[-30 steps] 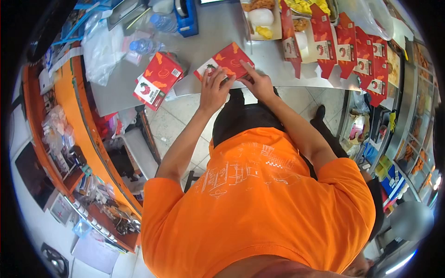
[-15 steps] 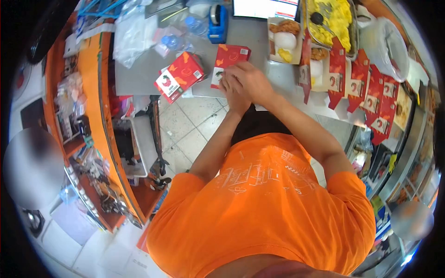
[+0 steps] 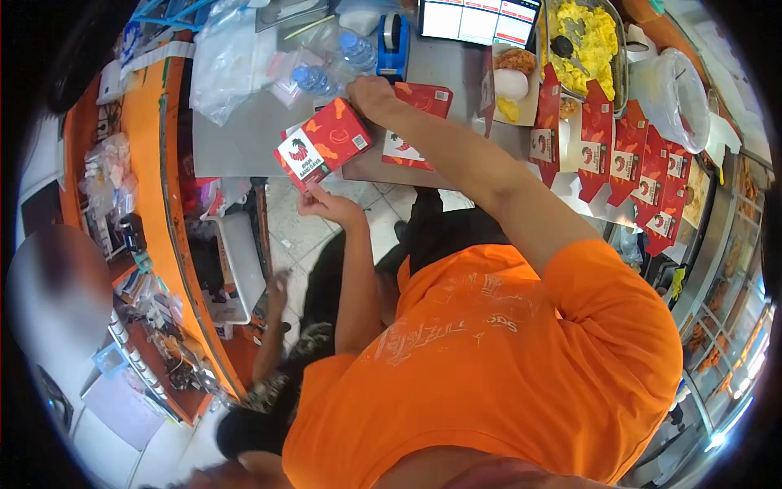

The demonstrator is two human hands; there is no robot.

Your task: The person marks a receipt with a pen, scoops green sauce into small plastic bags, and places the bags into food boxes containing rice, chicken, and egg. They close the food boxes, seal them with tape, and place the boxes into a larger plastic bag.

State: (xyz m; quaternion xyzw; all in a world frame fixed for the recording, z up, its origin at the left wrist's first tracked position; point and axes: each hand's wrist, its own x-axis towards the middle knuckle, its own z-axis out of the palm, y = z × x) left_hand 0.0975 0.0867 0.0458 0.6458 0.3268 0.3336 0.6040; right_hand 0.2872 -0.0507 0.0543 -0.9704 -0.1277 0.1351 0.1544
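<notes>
A red and white printed food box lies closed at the front edge of the grey table, turned at an angle. My left hand pinches its near corner, which reaches past the edge. At the far right corner of this box, my right hand is closed with its fingers curled down; the fingertips are partly hidden. A second closed red box rests flat to the right, partly covered by my right forearm.
Open red boxes with rice and fried chicken stand in a row at right. Behind them are a tray of yellow food and a plastic tub. A blue tape dispenser, water bottles and a screen sit farther back. Another person is close at my left.
Both hands have left the right-hand box and moved left to the other box, my left hand at its near corner and my right at its far corner. Another person has appeared at left.
</notes>
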